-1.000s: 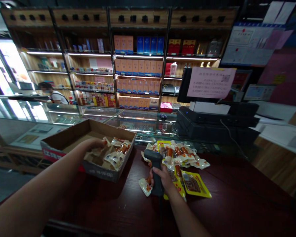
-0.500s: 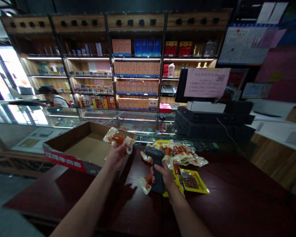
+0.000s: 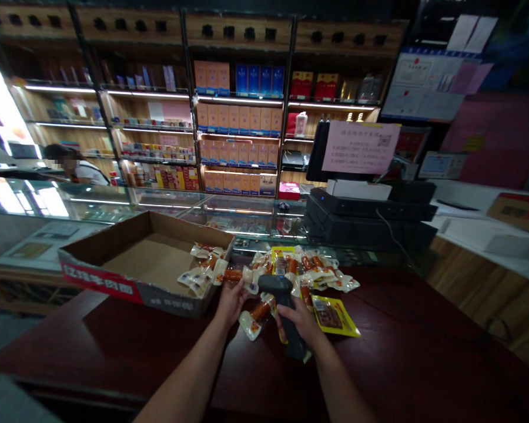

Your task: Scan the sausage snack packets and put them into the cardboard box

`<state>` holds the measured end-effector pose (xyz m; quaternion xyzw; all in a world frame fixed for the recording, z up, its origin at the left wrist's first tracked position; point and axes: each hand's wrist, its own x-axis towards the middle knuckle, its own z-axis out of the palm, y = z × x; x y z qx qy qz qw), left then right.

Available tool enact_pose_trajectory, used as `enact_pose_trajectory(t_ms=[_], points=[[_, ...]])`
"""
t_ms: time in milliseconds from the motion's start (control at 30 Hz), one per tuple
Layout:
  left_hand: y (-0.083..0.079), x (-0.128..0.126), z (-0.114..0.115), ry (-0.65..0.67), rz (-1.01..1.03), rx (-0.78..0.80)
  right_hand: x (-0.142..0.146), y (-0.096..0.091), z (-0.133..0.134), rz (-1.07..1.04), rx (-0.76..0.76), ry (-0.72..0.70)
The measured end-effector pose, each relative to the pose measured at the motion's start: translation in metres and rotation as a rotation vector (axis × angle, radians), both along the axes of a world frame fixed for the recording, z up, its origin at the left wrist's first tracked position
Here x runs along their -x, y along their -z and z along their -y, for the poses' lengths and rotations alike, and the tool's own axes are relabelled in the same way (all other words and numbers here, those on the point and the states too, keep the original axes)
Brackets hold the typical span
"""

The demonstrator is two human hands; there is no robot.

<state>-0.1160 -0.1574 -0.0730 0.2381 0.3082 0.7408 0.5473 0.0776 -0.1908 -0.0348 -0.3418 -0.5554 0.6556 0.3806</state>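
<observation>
**Scanner and Sausage Packet Meet at Shop Counter**

A left hand (image 3: 231, 302), fingers closed, pinches a clear vacuum-sealed sausage packet (image 3: 234, 275) up off the pile, its orange sausage showing, just beside the head of a black handheld barcode scanner (image 3: 282, 305). The right hand (image 3: 300, 324) grips the scanner's handle, tilting the head back toward the packet. Around them, a heap of snack packets (image 3: 311, 273) and a yellow-backed packet (image 3: 332, 314) lie on a dark red wooden counter (image 3: 388, 346). More packets crowd the corner of a shallow cardboard box (image 3: 99, 281). Beyond stand a glass display case (image 3: 247, 214), a black cash register (image 3: 361, 214), a pink notice (image 3: 359, 147) and lit shelves of boxed goods (image 3: 238, 120). A person (image 3: 74, 167) stands behind the case.
</observation>
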Motion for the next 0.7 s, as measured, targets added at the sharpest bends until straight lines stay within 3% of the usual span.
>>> enact_pose_trajectory(t_ms=[233,533,700], points=[[0.0,0.0,-0.002,-0.036,0.036,0.022,-0.015,0.007,-0.002,0.087,0.047,-0.003],[-0.001,0.001,-0.001,0.002,0.036,0.005,-0.014,0.005,0.001,0.111,-0.004,-0.039],[-0.003,0.0,0.001,0.087,0.059,-0.044,-0.013,0.003,0.003,0.096,0.015,-0.028]])
